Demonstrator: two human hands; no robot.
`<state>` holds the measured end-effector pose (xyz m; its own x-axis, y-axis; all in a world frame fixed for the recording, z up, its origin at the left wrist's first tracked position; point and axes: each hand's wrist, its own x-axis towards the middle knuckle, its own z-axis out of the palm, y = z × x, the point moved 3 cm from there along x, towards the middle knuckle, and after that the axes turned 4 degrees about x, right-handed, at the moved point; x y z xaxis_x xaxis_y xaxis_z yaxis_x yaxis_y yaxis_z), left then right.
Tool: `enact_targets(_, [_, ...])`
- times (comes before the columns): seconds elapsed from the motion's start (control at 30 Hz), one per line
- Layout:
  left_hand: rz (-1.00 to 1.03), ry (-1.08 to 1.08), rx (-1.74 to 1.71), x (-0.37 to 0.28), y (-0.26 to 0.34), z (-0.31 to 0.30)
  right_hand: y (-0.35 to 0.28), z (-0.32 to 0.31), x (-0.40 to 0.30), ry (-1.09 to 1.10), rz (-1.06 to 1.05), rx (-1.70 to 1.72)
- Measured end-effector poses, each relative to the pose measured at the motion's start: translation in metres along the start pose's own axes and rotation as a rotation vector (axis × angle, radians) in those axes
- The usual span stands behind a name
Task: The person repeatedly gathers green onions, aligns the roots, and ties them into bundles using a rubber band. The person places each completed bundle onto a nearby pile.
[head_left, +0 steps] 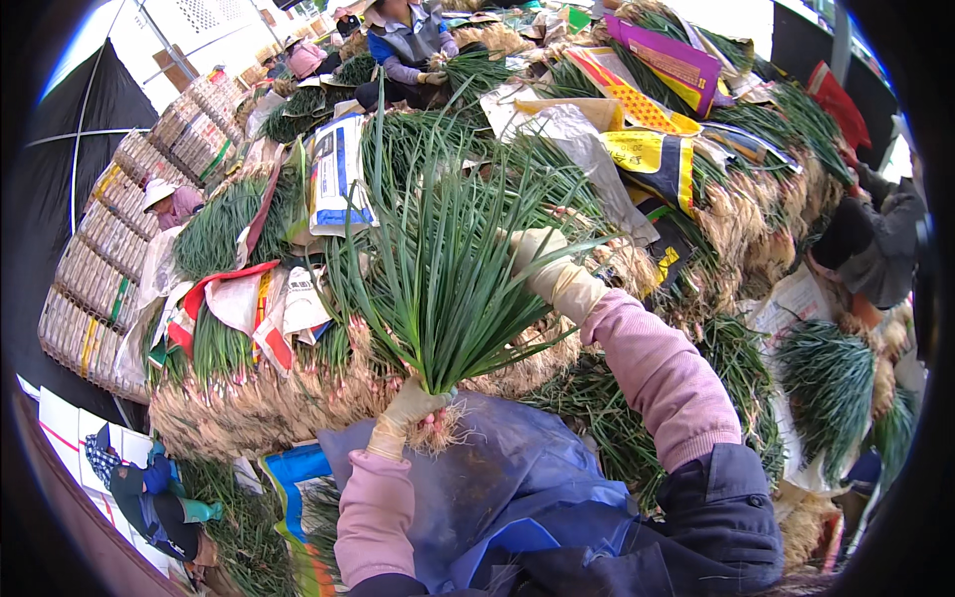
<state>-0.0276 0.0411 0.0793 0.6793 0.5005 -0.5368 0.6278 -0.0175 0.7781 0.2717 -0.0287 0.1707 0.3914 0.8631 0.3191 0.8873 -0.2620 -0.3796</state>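
Note:
My left hand point(419, 407), in a pale rubber glove, is closed round the lower stalks of a bunch of green onions point(448, 298). The pinkish bulbs and stringy roots point(435, 433) stick out below the fist, over a blue plastic apron point(507, 463) on my lap. The long green leaves fan out upward and away from me. My right hand point(539, 257), gloved too, is raised at the right side of the leaves. Its fingers are partly hidden among the leaves, so whether they grip any cannot be told.
A long heap of rooted green onions point(246, 410) lies in front, partly under printed sacks point(339, 179). Stacked crates point(97, 321) stand at the left. Several people are nearby: one person point(410, 45) beyond the heap, another point(880, 231) at the right. Loose leaves point(239, 522) cover the ground.

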Motion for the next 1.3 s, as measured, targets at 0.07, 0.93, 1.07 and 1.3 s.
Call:
enact_targets(0.07, [-0.020,-0.019,0.014,0.003,0.004,0.005,0.023,0.024,0.005,0.102,-0.055,-0.015])
enact_targets(0.93, [0.022,-0.094,-0.191,0.004,-0.014,-0.008,0.048,-0.020,-0.132,0.143,0.044,0.257])
enact_targets(1.07, [-0.091,-0.055,-0.125,-0.002,-0.009,-0.006,0.019,-0.036,-0.131,0.189,0.014,0.696])
enact_targets(1.3, [-0.026,0.020,0.207,-0.010,0.014,0.009,-0.038,-0.099,-0.085,0.047,-0.088,0.404])
